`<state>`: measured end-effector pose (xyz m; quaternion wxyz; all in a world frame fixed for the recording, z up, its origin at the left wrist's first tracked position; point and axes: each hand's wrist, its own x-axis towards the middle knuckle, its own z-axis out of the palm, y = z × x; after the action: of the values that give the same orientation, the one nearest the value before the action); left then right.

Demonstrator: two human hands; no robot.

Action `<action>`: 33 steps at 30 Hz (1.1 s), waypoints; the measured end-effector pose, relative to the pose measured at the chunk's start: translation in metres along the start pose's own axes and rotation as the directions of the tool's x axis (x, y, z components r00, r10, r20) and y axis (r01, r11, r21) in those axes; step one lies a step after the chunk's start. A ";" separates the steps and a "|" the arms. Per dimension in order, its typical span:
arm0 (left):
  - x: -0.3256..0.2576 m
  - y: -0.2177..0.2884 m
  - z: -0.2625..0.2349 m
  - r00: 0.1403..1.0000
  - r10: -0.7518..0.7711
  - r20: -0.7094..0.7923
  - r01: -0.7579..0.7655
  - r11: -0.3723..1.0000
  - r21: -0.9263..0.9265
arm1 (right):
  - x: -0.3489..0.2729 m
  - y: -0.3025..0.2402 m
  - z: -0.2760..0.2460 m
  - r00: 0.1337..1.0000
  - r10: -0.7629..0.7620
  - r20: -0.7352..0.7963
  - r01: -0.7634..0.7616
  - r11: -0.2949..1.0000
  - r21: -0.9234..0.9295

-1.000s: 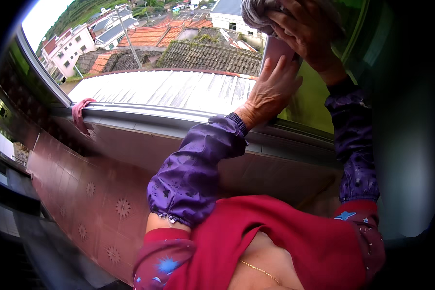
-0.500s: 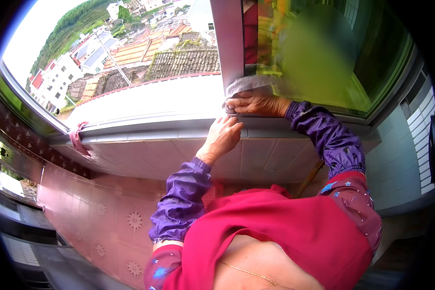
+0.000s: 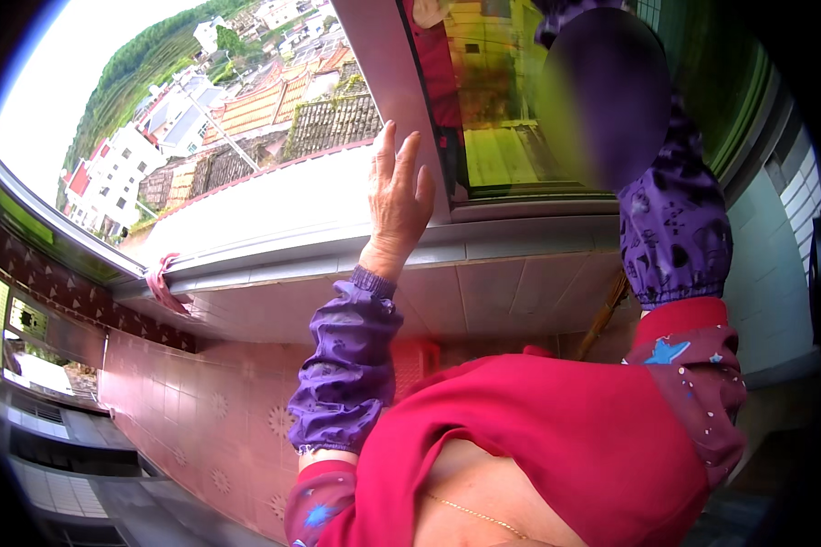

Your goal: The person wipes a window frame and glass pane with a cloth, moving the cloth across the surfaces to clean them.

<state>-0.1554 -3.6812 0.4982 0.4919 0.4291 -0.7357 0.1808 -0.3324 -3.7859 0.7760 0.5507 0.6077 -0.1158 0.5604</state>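
Observation:
My left hand (image 3: 397, 201) is raised at the pinkish-grey window frame post (image 3: 401, 82), fingers stretched upward and apart, with nothing in them. Its fingertips lie at the post's inner edge; whether they touch it I cannot tell. My right arm, in a purple sleeve cover (image 3: 675, 219), reaches up across the yellow-green tinted window pane (image 3: 502, 164). A blurred patch covers part of that forearm, and my right hand does not show. The grey cloth cannot be seen.
A tiled sill (image 3: 511, 242) runs below the window. A pink cloth (image 3: 162, 283) hangs over the sill track at the left. Under the sill are a red plastic item (image 3: 417, 365) and a brown stick (image 3: 602, 319). Rooftops (image 3: 255, 114) show outside the opening on the left.
My right hand has moved from the frame's lower corner, where it held a grey cloth, up and out of sight. My left hand has risen from the sill to the post, fingers spreading.

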 end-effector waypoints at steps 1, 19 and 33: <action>0.002 0.000 0.001 1.000 0.001 -0.002 -0.001 1.000 0.000 | -0.011 -0.018 -0.013 1.000 -0.001 -0.001 0.001 1.000 -0.001; 0.037 -0.006 0.002 0.993 0.016 -0.119 -0.016 1.000 -0.001 | -0.187 -0.087 -0.045 0.794 -0.335 0.507 -0.076 0.773 0.630; 0.012 -0.021 0.017 0.964 -0.174 -0.200 0.137 0.973 -0.186 | -0.112 -0.105 -0.062 0.915 -0.051 0.400 -0.120 0.913 0.391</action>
<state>-0.1497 -3.7098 0.4975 0.6163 0.4198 -0.6548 0.1231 -0.3262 -3.7516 0.6140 0.3661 0.8087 -0.1181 0.4449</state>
